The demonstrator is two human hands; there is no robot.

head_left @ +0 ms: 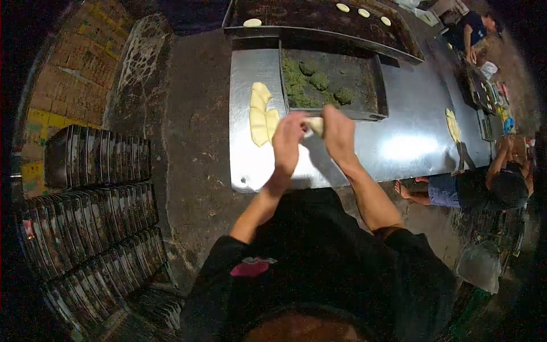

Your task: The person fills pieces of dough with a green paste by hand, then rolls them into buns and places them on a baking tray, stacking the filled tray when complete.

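Dough piece [315,125] sits pinched between both hands above the steel worktop [399,148], its long axis running left to right. Left hand [288,138] grips its near end, right hand [338,130] closes over the other, just before the filling tray [373,108].

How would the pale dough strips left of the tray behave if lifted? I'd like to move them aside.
The dough strips lie flat and overlap on the steel table, so they probably flop and stretch. Being thin, they may tear or cling together. They look light.
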